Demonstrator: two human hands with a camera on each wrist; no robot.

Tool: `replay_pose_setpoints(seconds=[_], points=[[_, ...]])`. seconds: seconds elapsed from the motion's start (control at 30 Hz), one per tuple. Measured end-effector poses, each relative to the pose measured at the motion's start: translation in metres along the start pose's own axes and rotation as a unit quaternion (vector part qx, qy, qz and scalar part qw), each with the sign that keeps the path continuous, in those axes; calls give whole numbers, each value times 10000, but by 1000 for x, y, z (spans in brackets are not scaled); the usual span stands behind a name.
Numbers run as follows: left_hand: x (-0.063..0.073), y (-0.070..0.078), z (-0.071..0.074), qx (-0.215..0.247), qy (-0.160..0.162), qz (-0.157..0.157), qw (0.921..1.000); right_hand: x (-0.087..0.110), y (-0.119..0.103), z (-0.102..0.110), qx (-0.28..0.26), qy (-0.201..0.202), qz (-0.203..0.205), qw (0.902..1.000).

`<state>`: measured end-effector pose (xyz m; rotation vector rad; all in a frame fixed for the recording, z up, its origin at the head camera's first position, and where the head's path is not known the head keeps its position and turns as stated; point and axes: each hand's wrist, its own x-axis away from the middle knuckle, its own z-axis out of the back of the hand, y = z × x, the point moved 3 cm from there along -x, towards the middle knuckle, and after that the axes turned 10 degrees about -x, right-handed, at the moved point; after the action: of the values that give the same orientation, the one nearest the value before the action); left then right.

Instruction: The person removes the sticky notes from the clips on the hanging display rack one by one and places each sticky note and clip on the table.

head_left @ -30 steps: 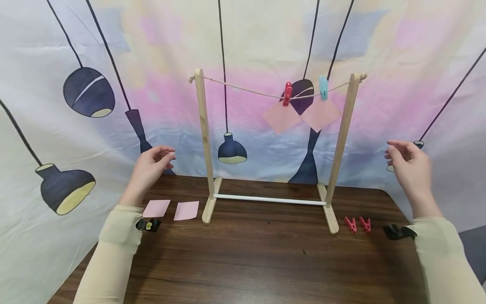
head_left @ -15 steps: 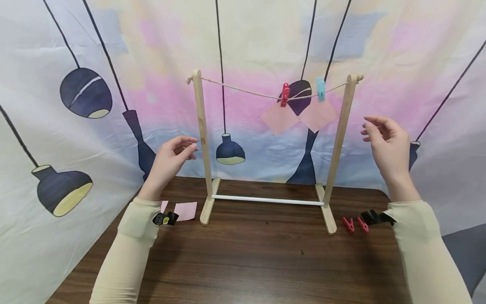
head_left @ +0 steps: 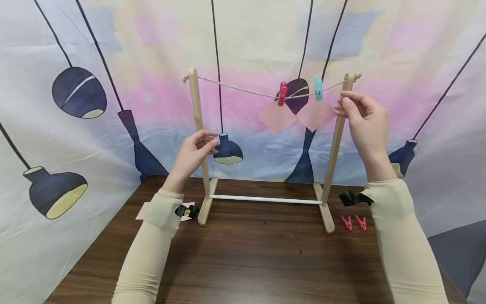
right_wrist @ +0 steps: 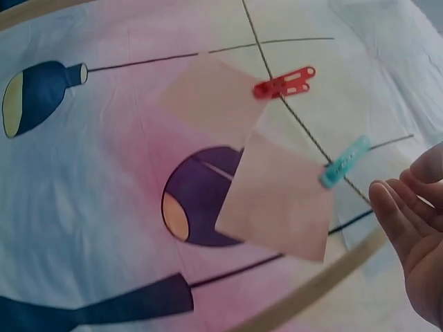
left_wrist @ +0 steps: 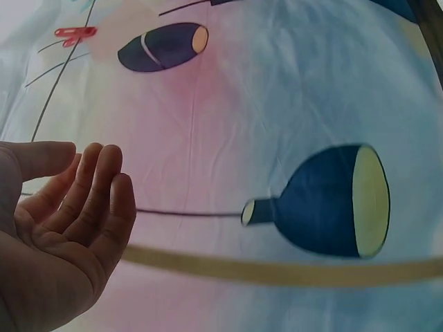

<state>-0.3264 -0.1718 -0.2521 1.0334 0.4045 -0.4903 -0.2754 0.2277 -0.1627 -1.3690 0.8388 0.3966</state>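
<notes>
Now both arms stretch forward over the table (head_left: 265, 261). The left hand (head_left: 195, 154), empty, fingers loosely curled, hovers near the left post (head_left: 195, 99), below the rope (head_left: 239, 89); the right hand (head_left: 367, 122), also empty and relaxed, thumb near its fingertips, is raised higher, near the right post (head_left: 333, 154). Since a second ago, both have risen and come inward. Two pink notes (head_left: 277, 117) still hang under the red clip (head_left: 282, 93) and blue clip (head_left: 318, 88).

Can see one pink paper (head_left: 277, 118) hanging corner-down under a red clip (head_left: 282, 94), another pink sheet (head_left: 314, 115) under a blue clip (head_left: 318, 88).
</notes>
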Motion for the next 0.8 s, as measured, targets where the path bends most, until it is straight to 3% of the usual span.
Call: replay_pose_setpoints(seconds=[0.33,0.6,0.8], points=[[-21,8,-35,582,-99,-63,9982,-12,-15,-35,-760,-455,-151,9960],[-35,16,-63,759,-264,-52,9967,-21,-22,-54,-214,-604,-223,9977],[-45,19,-75,1136,-220,-6,9933,-28,-24,-66,83,-1109,-498,9925]])
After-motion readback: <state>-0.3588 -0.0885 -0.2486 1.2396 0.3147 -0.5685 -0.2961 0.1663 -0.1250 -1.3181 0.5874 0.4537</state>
